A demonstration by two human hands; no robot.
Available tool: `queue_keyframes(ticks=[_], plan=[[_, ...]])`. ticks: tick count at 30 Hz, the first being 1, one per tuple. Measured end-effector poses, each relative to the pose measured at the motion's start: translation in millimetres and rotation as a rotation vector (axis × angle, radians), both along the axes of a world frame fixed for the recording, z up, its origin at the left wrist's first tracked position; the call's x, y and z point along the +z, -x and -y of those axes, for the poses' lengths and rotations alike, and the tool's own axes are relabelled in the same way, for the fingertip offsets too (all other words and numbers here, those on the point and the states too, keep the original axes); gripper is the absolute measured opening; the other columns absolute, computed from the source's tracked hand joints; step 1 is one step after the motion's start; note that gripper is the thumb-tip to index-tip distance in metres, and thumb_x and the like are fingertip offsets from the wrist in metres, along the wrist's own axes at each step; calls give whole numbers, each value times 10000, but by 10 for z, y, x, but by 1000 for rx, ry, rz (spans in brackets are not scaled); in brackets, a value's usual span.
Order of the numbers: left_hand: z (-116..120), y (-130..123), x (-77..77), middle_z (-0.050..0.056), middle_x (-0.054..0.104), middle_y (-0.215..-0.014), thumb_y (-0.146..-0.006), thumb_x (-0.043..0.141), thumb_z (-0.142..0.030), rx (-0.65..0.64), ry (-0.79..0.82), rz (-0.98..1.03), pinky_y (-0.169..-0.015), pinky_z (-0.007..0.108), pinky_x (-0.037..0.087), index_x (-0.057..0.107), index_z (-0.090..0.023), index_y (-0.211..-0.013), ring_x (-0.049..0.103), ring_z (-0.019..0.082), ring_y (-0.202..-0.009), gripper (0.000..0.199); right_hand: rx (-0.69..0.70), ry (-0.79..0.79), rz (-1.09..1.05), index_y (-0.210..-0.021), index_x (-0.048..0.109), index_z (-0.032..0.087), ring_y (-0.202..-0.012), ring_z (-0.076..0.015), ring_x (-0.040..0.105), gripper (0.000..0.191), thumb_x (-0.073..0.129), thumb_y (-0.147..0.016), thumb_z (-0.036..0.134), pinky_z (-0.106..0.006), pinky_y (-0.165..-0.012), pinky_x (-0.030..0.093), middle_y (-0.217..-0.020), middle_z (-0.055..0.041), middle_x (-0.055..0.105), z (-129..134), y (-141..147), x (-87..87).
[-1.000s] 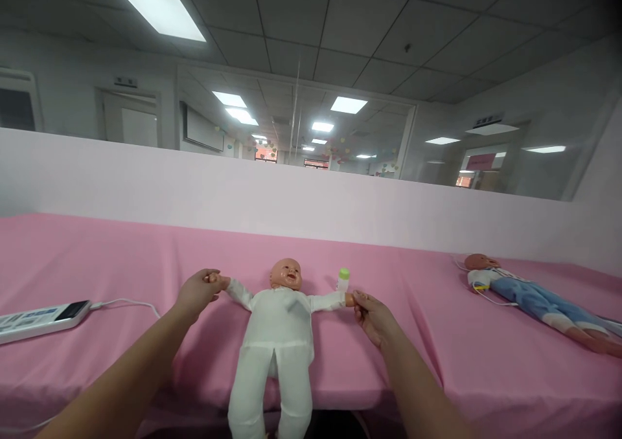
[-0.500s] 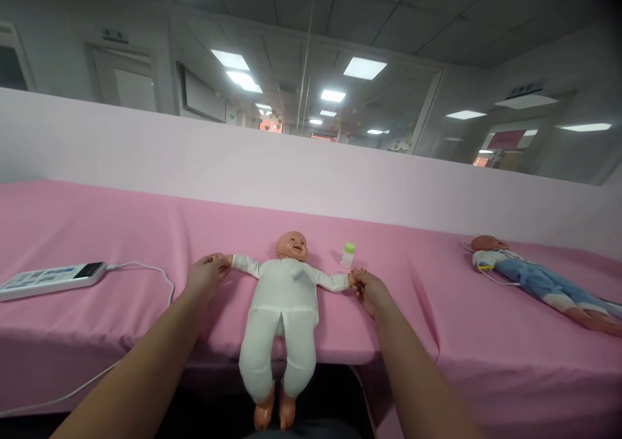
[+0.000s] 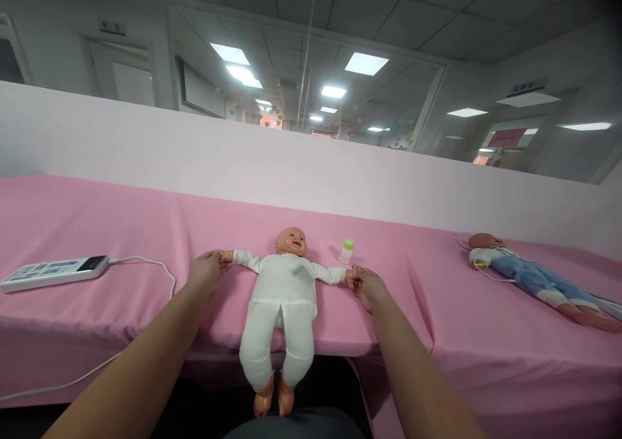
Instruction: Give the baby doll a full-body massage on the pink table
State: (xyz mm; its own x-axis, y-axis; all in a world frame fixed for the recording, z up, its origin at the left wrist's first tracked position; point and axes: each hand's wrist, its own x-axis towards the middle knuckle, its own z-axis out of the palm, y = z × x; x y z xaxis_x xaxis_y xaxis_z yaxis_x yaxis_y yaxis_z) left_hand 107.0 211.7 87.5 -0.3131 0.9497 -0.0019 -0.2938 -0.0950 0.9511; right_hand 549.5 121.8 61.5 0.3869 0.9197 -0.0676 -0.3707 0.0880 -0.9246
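A baby doll (image 3: pixel 284 283) in a white top and white trousers lies face up on the pink cloth, its arms spread wide and its bare feet hanging past the front edge. My left hand (image 3: pixel 208 270) is closed around the doll's hand on the left side. On the other side, my right hand (image 3: pixel 367 287) grips the doll's other hand. Just beyond my right hand stands a small white bottle with a green cap (image 3: pixel 346 251).
At the left lies a white control box (image 3: pixel 56 274) with a dark screen and a trailing cable (image 3: pixel 146 259). A second doll (image 3: pixel 529 277) in blue trousers, with thin tubes, lies far right. Behind the pink-covered table (image 3: pixel 466 322) runs a low white wall (image 3: pixel 243 157) under glass.
Both hands keep hold of the doll's hands, and its arms stay spread. The whole view has shifted slightly; otherwise little differs.
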Motion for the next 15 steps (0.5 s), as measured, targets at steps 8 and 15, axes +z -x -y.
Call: queue_keyframes(ticks=[8,15], plan=[[-26,13,-53,104,766,-937,-706,821,-125,-26,-34,82,-842,344,644,693,-149,-949,777,232,-868,276,94,-52,45,-978,748,172,-604,-141,593,299,903,-725,210,-239,-497,526,-796,-46,700,69,-40,9],[-124,67,-184,94,747,-806,-766,803,-338,40,-47,-131,-672,354,614,727,-154,-961,713,210,-658,278,8,13,93,-942,777,150,-556,-91,521,320,936,-706,297,-185,-463,452,-745,-29,686,37,-14,22]])
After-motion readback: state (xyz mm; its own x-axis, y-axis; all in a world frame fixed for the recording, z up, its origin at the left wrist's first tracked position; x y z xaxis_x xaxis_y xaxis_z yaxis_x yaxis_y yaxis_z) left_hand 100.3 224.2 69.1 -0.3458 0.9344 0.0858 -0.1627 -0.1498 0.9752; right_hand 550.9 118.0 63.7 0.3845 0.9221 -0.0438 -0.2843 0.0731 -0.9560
